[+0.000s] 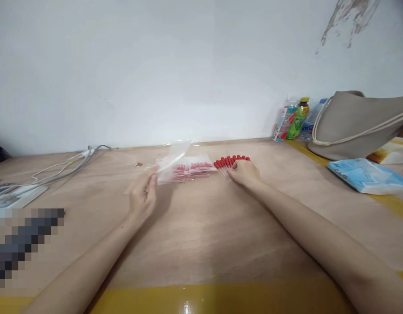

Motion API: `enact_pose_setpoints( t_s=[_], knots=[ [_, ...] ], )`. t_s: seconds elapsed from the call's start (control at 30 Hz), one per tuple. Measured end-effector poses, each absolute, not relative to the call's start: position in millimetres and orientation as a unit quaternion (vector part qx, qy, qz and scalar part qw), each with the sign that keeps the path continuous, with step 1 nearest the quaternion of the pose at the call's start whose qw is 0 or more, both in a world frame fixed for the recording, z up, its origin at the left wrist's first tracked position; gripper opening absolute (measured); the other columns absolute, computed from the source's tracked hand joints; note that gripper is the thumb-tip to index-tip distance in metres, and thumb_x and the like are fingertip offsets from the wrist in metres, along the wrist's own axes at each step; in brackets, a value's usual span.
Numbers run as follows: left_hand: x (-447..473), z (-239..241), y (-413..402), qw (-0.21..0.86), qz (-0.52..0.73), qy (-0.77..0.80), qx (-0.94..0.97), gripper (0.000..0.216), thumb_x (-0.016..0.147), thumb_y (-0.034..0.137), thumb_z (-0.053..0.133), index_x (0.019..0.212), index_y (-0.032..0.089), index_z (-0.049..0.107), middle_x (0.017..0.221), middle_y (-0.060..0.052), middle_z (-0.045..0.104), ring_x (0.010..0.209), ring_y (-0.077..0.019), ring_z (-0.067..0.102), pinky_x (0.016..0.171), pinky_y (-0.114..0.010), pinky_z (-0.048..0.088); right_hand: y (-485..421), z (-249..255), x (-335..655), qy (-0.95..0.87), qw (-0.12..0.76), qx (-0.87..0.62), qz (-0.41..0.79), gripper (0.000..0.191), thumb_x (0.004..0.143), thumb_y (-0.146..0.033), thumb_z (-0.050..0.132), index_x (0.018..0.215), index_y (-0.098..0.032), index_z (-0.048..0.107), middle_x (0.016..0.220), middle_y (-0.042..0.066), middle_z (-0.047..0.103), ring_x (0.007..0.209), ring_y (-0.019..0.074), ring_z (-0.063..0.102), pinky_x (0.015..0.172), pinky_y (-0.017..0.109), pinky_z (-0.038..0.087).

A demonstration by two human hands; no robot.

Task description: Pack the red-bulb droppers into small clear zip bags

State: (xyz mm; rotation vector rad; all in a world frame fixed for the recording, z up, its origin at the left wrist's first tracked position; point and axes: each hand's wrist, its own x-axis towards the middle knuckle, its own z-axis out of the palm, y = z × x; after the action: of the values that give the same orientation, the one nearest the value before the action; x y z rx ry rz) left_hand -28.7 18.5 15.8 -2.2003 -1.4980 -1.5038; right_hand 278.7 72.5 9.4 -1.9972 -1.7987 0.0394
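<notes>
My left hand is raised over the wooden table, its fingers pinched on a clear plastic bag that lifts off a small heap of filled bags with red items inside. My right hand lies curled on the table to the right of that heap, fingers closed over a row of thin clear sticks with red tips that fan out behind the knuckles.
Grey and white cables and a flat device lie at the left. At the back right stand bottles, a beige bag and a blue packet. A yellow strip borders the near edge.
</notes>
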Motion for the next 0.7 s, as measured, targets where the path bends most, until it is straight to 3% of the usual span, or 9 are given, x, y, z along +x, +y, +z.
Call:
enact_pose_setpoints(
  t_s=[0.13, 0.23, 0.43, 0.57, 0.7],
  knots=[
    [-9, 8, 6, -0.099, -0.298, -0.314, -0.896, 0.032, 0.093, 0.025, 0.037, 0.117, 0.020, 0.058, 0.122, -0.006, 0.058, 0.118, -0.0198, 0.050, 0.103, -0.037, 0.038, 76, 16, 275, -0.637, 0.200, -0.743, 0.053, 0.027, 0.073, -0.039, 0.052, 0.077, -0.017, 0.067, 0.082, 0.012, 0.067, 0.081, 0.0252, 0.062, 0.068, 0.031, 0.043],
    [-3, 6, 2, -0.128, -0.209, -0.278, -0.929, 0.033, 0.092, 0.023, 0.040, 0.122, 0.023, 0.055, 0.129, -0.006, 0.052, 0.125, -0.0210, 0.042, 0.106, -0.042, 0.034, 79, 16, 273, -0.632, 0.191, -0.749, 0.055, 0.028, 0.075, -0.037, 0.052, 0.080, -0.014, 0.068, 0.084, 0.016, 0.067, 0.083, 0.0275, 0.063, 0.070, 0.033, 0.044],
    [8, 5, -9, -0.131, -0.220, -0.296, -0.920, 0.038, 0.091, 0.027, 0.042, 0.129, 0.023, 0.048, 0.139, -0.008, 0.040, 0.130, -0.0234, 0.035, 0.107, -0.044, 0.031, 79, 14, 271, -0.644, 0.180, -0.743, 0.020, 0.024, 0.078, -0.023, 0.047, 0.087, -0.012, 0.066, 0.091, 0.019, 0.065, 0.086, 0.0286, 0.062, 0.071, 0.034, 0.043],
    [16, 1, -13, -0.148, -0.198, -0.296, -0.923, 0.042, 0.088, 0.035, 0.050, 0.128, 0.024, 0.048, 0.143, -0.009, 0.033, 0.129, -0.0257, 0.035, 0.105, -0.044, 0.034, 76, 22, 278, -0.664, 0.213, -0.717, 0.011, 0.019, 0.078, -0.018, 0.045, 0.076, -0.012, 0.063, 0.083, 0.017, 0.066, 0.083, 0.0269, 0.062, 0.071, 0.032, 0.042],
    [19, -4, -10, -0.144, -0.204, -0.270, -0.930, 0.037, 0.081, 0.039, 0.061, 0.114, 0.023, 0.061, 0.129, -0.009, 0.051, 0.121, -0.0266, 0.045, 0.101, -0.045, 0.037, 64, 22, 289, -0.662, 0.333, -0.660, 0.118, 0.015, 0.079, -0.025, 0.048, 0.071, -0.015, 0.055, 0.068, 0.007, 0.063, 0.067, 0.0184, 0.060, 0.063, 0.027, 0.042]
  ],
)
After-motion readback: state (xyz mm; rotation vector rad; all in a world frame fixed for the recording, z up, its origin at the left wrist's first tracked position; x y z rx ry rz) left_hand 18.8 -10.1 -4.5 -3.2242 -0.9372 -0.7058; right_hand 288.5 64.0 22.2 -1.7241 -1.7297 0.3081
